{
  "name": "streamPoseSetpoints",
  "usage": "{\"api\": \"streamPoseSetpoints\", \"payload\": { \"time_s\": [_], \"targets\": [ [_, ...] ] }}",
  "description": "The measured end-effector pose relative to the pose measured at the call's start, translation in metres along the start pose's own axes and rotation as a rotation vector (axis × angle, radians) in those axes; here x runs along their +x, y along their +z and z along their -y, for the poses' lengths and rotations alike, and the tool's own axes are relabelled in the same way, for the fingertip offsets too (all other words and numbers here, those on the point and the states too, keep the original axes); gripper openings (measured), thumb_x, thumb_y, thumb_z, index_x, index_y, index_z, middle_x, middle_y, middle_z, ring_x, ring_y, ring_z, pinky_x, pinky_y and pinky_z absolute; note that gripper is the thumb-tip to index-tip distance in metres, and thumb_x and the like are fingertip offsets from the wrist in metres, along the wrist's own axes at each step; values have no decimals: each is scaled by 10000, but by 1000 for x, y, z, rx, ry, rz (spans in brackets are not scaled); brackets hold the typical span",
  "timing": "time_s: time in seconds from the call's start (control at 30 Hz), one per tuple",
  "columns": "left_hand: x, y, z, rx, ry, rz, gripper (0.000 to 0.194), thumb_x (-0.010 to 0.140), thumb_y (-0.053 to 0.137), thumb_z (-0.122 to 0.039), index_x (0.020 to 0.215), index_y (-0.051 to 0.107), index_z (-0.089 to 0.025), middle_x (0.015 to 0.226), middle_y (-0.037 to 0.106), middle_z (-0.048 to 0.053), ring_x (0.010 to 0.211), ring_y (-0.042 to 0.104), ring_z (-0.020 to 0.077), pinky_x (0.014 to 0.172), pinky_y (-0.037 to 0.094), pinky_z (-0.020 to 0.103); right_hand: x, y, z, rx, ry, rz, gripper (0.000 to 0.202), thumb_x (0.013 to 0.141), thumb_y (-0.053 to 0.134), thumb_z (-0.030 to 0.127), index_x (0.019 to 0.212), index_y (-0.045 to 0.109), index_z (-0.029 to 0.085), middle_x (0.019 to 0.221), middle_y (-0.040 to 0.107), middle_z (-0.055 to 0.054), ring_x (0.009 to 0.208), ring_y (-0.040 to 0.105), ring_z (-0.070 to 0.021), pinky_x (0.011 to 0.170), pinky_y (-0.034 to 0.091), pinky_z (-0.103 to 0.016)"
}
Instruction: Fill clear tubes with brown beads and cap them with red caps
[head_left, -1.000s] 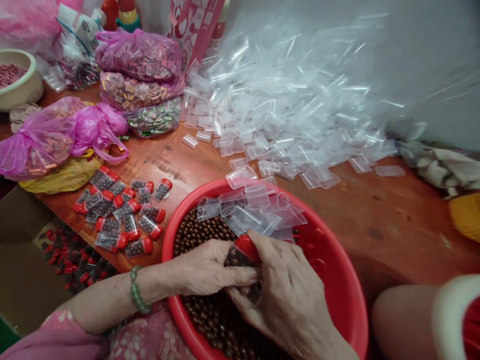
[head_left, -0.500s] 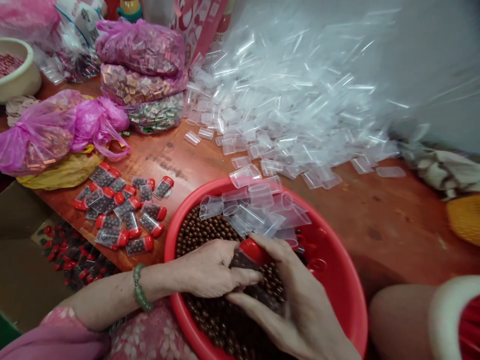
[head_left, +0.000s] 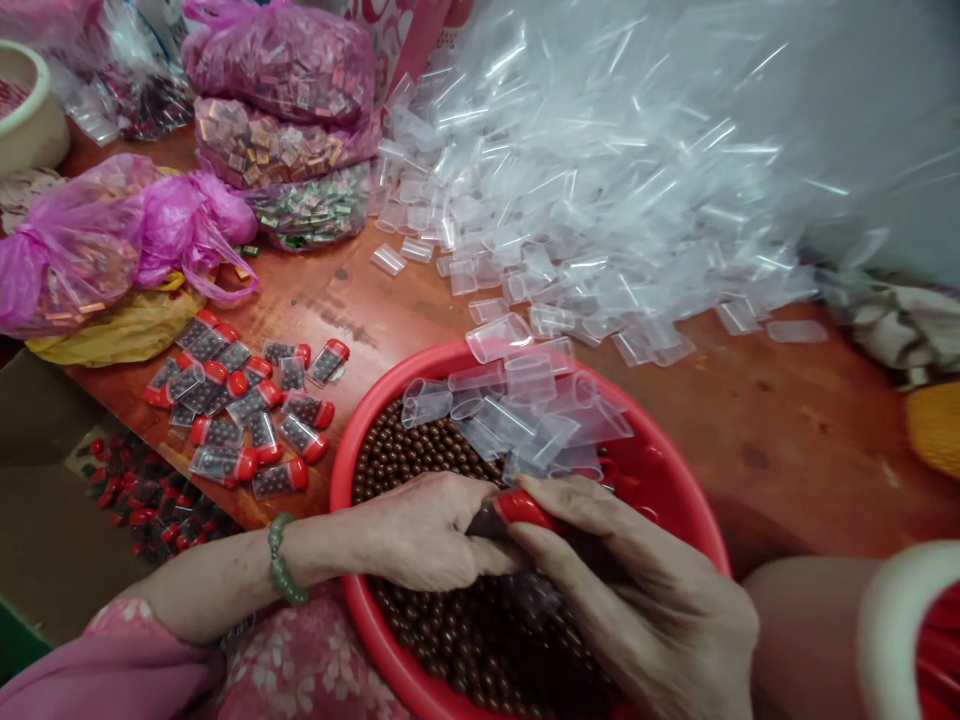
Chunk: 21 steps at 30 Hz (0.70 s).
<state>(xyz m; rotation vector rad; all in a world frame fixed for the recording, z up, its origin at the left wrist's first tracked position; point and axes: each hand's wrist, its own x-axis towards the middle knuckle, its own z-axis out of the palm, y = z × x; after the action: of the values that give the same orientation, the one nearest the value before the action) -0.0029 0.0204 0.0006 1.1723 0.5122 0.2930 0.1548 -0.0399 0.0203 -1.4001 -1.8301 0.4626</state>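
My left hand (head_left: 427, 530), a green bead bracelet (head_left: 279, 560) on its wrist, grips a small clear tube (head_left: 487, 517) with dark contents. The fingers and thumb of my right hand (head_left: 652, 585) close on the red cap (head_left: 525, 508) at the tube's end. Both hands are over a red basin (head_left: 343, 460) of glossy brown balls (head_left: 420, 450). Empty clear tube sleeves (head_left: 525, 400) lie on the balls at its far side. A blurred clear piece (head_left: 536, 595) shows below my right fingers; whether it is held, I cannot tell.
Several filled, red-capped tubes (head_left: 262, 435) lie left of the basin. More sit in a cardboard box (head_left: 37, 440) below. A large heap of clear sleeves (head_left: 600, 200) covers the back. Pink bags (head_left: 277, 70) stand back left; a white-rimmed container (head_left: 885, 620) is at right.
My right hand has turned, and its thumb has come up from below to the red cap. My left hand keeps hold of the tube. The view has shifted slightly.
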Motion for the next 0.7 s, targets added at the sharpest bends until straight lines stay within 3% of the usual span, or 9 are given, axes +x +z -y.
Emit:
{"api": "streamPoseSetpoints", "payload": {
  "time_s": [0.1, 0.17, 0.27, 0.37, 0.43, 0.53, 0.63, 0.7],
  "targets": [
    [2, 0, 1, -220, -47, 28, 227, 815, 632, -247, 673, 482, -153, 632, 413, -55, 595, 369, 73, 571, 335, 191, 0, 3, 1, -226, -126, 46, 506, 848, 654, 382, 1285, 517, 166, 995, 689, -116, 857, 683, -246, 712, 586, -366],
    [1, -1, 0, -282, -81, 28, 327, 792, 677, -387, 660, 496, -149, 606, 445, -52, 562, 384, 68, 543, 327, 197, 1, 8, 2, -370, -205, 62, 703, 833, 611, 528, 1352, 432, 89, 1006, 664, -173, 879, 664, -293, 693, 573, -415],
    [-1, -2, -3, -343, -111, 42, 577, 624, 702, -690, 626, 529, -140, 605, 511, -29, 561, 445, 78, 562, 370, 215, 3, 14, 5, -546, -291, -9, 664, 856, 584, 420, 1355, 397, 22, 994, 652, -200, 886, 643, -301, 700, 543, -425],
    [0, 2, -6, -477, -201, 10, 775, 629, 432, -895, 590, 562, -133, 591, 556, 18, 562, 509, 111, 592, 427, 253, 3, 16, 6, -620, -328, -50, 591, 818, 608, 311, 1293, 443, 0, 949, 663, -186, 845, 634, -270, 720, 518, -398],
    [3, 8, -8, -509, -266, -75, 809, 744, 272, -864, 580, 577, -133, 540, 549, 28, 522, 501, 117, 553, 421, 259, 0, 17, 5, -616, -350, -42, 570, 804, 603, 305, 1258, 467, -11, 942, 670, -189, 851, 627, -267, 736, 509, -401],
    [4, 16, -6, -412, -222, -249, 676, 868, 343, -705, 701, 655, -129, 532, 572, 11, 550, 530, 131, 619, 467, 274, -3, 20, 2, -595, -368, -61, 538, 785, 579, 260, 1230, 487, -30, 952, 676, -200, 907, 622, -266, 794, 500, -410],
    [-1, 17, 6, -164, -115, -397, 516, 905, 418, -579, 968, 704, -155, 753, 704, 24, 854, 640, 194, 868, 492, 317, -3, 23, 2, -569, -367, -89, 511, 776, 547, 257, 1194, 515, -36, 970, 686, -210, 919, 623, -263, 828, 499, -419],
    [-7, 12, 17, 21, -76, -483, 461, 918, 417, -514, 1131, 666, -189, 963, 731, 27, 1078, 611, 217, 963, 471, 331, 0, 24, 6, -570, -377, -99, 463, 795, 514, 259, 1146, 544, -42, 951, 699, -212, 894, 631, -264, 820, 506, -421]
  ]
}}
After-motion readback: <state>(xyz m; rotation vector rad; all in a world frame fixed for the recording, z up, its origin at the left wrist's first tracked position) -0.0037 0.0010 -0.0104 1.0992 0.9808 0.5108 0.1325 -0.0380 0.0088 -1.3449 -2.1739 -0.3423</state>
